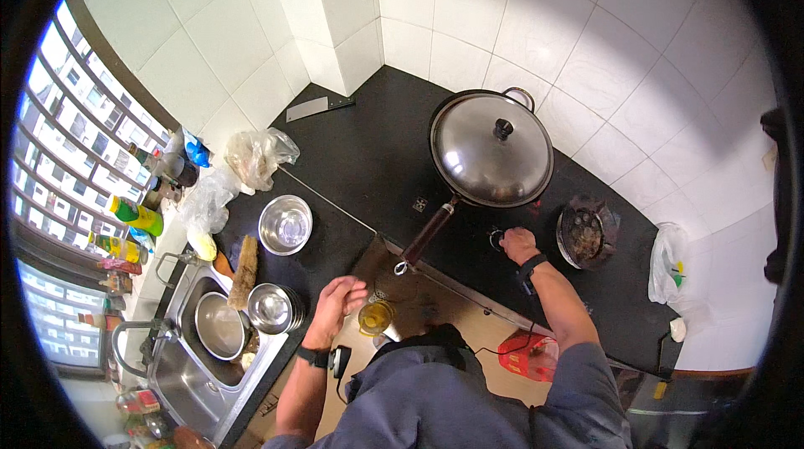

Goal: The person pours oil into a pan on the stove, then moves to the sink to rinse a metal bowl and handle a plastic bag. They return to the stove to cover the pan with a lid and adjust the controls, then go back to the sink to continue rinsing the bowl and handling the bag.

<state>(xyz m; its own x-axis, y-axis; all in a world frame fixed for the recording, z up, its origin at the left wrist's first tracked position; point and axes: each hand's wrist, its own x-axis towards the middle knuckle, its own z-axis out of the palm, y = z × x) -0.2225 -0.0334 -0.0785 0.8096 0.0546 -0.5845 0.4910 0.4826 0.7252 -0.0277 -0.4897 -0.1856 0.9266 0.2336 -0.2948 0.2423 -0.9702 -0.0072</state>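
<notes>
My right hand [519, 245] is at a round control knob [496, 239] on the black cooktop, its fingers closed around it. Just beyond sits a wok covered by a domed metal lid [477, 163] with a black knob on top. The wok's dark wooden handle [431, 234] points back toward me, ending in a metal loop. My left hand [340, 299] hangs in the air in front of the counter edge, fingers loosely bent and nothing visible in it. Below it, near the floor, is a container of yellow liquid [375, 318].
A sooty burner [581, 232] lies right of my right hand. A cleaver [314, 108] rests by the back corner. Left are a steel bowl [286, 225], stacked bowls [271, 309], a loofah [244, 270] and a sink [188, 394] holding a pan [220, 325]. Plastic bags [260, 150] line the wall.
</notes>
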